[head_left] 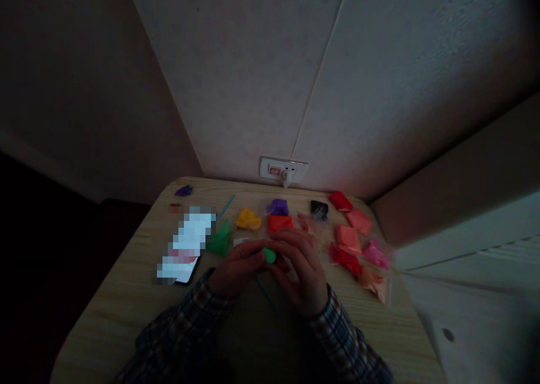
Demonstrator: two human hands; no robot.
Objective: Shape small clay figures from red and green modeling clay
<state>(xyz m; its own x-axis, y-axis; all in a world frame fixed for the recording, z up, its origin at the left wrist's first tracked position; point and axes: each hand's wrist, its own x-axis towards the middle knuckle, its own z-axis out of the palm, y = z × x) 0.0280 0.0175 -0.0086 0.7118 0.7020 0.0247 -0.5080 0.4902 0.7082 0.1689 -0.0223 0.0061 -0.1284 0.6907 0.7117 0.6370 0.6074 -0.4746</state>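
Observation:
A small lump of bright green modelling clay point(269, 255) is pinched between my two hands over the middle of the table. My left hand point(238, 269) grips it from the left with thumb and fingers. From the right, the curled fingers of my right hand point(302, 269) close on the same lump. Below the hands a thin blue stick point(267, 294) lies on the wood. Just beyond my left hand sits a packet of green clay point(220, 239). Behind the fingers are an orange-red packet point(280, 222) and a pale pink one, partly covered.
On the wooden table point(126, 294), a phone point(188, 249) with a blurred screen lies left. Yellow point(248, 219), purple point(278, 207) and black point(319, 210) packets stand behind; several red and pink packets point(348, 239) lie right. A purple clay piece point(184, 190) sits far left. A wall socket point(283, 170) holds a plug.

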